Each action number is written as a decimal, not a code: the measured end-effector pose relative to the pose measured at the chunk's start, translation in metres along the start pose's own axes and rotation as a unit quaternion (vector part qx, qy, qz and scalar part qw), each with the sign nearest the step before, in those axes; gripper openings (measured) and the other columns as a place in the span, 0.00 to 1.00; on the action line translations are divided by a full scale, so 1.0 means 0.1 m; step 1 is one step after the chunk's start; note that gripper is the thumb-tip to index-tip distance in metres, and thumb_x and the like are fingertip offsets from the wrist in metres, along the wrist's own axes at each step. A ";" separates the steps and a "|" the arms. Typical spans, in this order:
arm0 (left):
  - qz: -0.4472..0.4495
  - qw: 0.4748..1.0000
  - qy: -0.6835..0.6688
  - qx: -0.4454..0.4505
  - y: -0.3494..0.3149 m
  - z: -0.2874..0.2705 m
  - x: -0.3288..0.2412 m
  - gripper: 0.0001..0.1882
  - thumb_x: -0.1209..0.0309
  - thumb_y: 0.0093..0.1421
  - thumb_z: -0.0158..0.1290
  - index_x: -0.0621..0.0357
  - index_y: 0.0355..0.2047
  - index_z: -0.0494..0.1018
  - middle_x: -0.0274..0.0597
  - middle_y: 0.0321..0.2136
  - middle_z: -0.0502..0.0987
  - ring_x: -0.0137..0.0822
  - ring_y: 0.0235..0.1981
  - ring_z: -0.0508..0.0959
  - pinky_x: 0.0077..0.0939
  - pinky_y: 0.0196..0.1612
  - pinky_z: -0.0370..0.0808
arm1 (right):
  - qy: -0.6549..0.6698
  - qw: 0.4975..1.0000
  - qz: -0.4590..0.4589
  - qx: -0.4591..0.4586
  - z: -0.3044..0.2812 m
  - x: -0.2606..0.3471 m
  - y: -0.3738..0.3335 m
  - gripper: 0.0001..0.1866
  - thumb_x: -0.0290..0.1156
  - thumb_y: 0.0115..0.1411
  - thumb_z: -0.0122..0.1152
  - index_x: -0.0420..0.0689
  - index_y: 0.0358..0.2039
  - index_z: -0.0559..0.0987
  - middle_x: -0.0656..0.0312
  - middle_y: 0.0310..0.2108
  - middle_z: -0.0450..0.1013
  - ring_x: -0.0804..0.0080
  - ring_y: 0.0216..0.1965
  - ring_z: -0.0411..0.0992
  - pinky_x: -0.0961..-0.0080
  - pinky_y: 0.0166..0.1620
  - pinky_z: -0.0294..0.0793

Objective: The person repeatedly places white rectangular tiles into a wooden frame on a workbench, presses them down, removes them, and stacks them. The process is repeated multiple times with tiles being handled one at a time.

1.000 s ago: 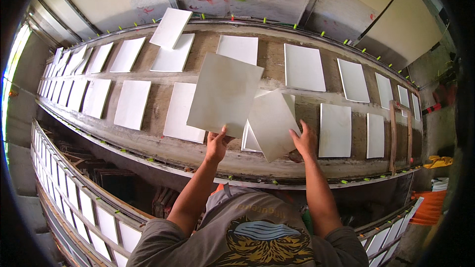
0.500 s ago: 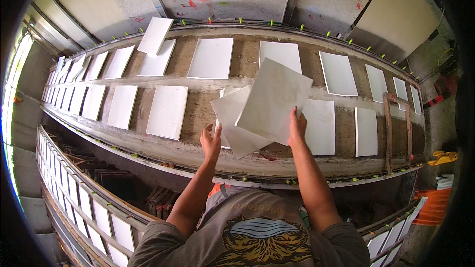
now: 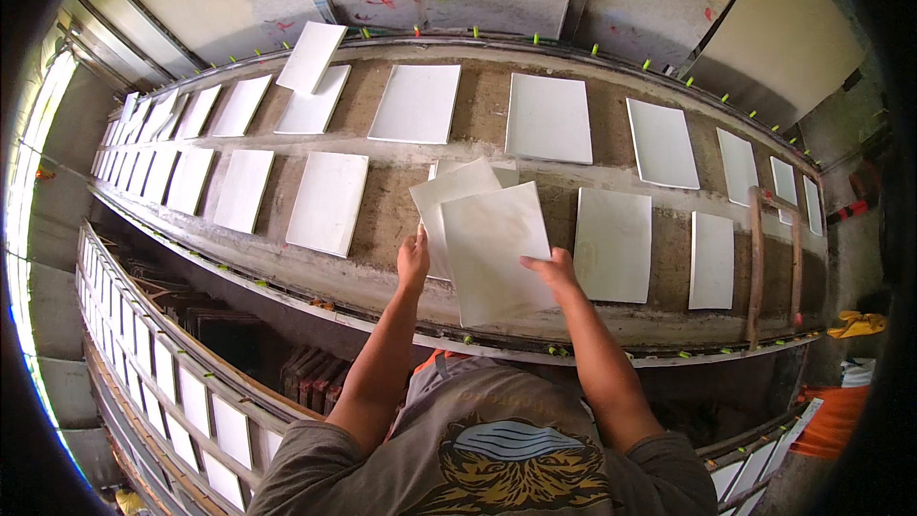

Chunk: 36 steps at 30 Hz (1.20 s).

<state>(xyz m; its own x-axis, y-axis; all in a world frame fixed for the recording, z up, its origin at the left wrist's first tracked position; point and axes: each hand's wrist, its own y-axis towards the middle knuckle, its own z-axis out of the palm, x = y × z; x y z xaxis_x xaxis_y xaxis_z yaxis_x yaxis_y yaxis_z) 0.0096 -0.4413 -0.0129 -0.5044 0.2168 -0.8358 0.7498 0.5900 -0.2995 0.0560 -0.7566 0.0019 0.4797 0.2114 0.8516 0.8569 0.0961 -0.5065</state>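
Observation:
I hold an off-white rectangular sheet [image 3: 499, 253], slightly tilted, above the near side of the long table. My right hand [image 3: 552, 272] grips its right edge, thumb on top and fingers underneath. A second off-white sheet [image 3: 449, 189] lies turned partly behind it, and my left hand [image 3: 414, 258] is closed at that sheet's left edge; its fingertips are partly hidden. Below both, a flat white piece [image 3: 509, 172] on the table shows only in part. To the right of my right hand lies another white sheet [image 3: 614, 244].
The long brown table [image 3: 382, 196] carries two rows of white rectangular sheets, one [image 3: 312, 57] lying askew over another at the far side. Bright green clips line its edges. A wooden frame [image 3: 755, 268] rests at the right end. Behind me to the left stands another table with white sheets [image 3: 229, 430].
The front sheet has come down and toward me, turning more upright. My left hand, open beside the sheets before, has closed at the rear sheet's edge. The view has shifted slightly.

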 end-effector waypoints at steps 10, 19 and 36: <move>0.230 0.960 0.153 -0.039 -0.27 0.09 -0.12 0.22 0.55 0.60 0.62 0.67 0.31 0.81 0.63 0.46 0.77 0.58 0.50 0.74 0.49 0.55 0.70 | 0.292 0.952 0.043 -0.079 -0.78 -0.13 -0.24 0.29 0.42 0.62 0.67 0.39 0.58 0.73 0.54 0.47 0.78 0.57 0.46 0.78 0.56 0.49 0.77; 0.100 0.991 0.037 0.083 -0.15 0.29 -0.22 0.26 0.53 0.55 0.66 0.69 0.38 0.77 0.63 0.41 0.77 0.57 0.39 0.79 0.44 0.46 0.76 | 0.247 0.950 0.130 -0.139 -0.16 -0.13 -0.33 0.29 0.39 0.58 0.71 0.39 0.56 0.75 0.53 0.48 0.77 0.57 0.45 0.77 0.56 0.48 0.76; -0.107 0.792 -0.483 0.356 -0.61 0.36 -0.68 0.27 0.62 0.70 0.45 0.48 0.68 0.56 0.45 0.54 0.71 0.44 0.53 0.76 0.45 0.51 0.79 | 0.356 0.927 -0.026 -0.114 -1.38 -0.12 -0.54 0.32 0.47 0.59 0.69 0.40 0.57 0.75 0.55 0.52 0.77 0.56 0.53 0.74 0.56 0.56 0.72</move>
<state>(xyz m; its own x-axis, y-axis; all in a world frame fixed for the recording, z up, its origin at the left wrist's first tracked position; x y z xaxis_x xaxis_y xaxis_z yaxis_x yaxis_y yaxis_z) 0.0134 -0.5203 0.0453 -0.3472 -0.7292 -0.5897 0.9166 -0.1309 -0.3778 0.0302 -0.8982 0.0376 0.3703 -0.4910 0.7885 0.8611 -0.1368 -0.4896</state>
